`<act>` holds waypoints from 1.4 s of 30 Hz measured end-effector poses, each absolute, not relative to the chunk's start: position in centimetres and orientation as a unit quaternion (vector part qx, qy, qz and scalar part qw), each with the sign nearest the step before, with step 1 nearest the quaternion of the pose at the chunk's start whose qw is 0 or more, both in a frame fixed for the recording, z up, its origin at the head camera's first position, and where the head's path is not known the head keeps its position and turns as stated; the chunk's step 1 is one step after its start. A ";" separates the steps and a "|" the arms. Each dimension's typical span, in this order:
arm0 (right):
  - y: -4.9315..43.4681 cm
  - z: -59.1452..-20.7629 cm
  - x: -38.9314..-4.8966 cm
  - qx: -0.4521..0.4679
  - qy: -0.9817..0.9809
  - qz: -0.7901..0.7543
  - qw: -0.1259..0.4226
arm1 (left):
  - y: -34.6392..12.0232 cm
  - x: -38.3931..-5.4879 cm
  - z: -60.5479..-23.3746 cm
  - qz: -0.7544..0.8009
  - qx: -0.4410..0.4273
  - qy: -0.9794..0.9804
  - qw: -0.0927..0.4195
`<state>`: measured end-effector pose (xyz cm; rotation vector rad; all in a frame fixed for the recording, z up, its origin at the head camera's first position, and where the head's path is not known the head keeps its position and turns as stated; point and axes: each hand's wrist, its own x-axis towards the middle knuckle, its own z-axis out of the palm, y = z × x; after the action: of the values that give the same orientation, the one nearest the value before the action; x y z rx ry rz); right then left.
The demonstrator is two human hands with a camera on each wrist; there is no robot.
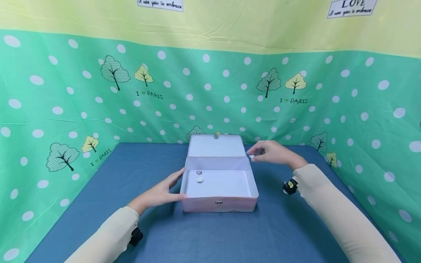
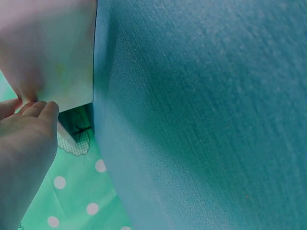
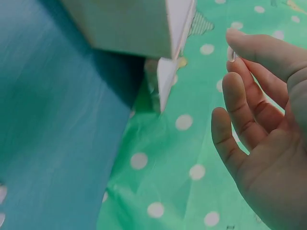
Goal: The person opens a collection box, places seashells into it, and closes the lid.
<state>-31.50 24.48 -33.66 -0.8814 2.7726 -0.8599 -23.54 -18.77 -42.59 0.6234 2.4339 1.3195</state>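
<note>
Blue table [image 1: 223, 235]; open pink box [image 1: 200, 205] on top

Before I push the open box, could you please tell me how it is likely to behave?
The box should stay stiff, as it looks straight-edged. Its lid may swing, being open at the back. The two small pieces inside might slide, since its floor looks smooth.

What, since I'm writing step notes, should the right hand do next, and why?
Probably carry the small pale piece pinched in the right hand over the open box and lower it in: two small pieces lie inside, and the left hand rests against the box's side.
</note>
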 end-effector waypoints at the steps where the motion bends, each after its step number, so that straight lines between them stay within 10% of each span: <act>1: 24.1 -33.6 -31.6 -0.294 0.912 -0.282 0.052 | -18.8 -23.5 -42.6 0.459 0.216 0.848 0.151; 42: 12.9 -35.3 -34.7 -0.324 0.884 -0.309 0.135 | -18.8 -23.7 -42.6 0.459 0.214 0.848 0.153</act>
<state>-34.69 12.89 -35.28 -0.9391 2.5609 -0.8948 -23.67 -18.75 -42.64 0.6143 2.4332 1.3172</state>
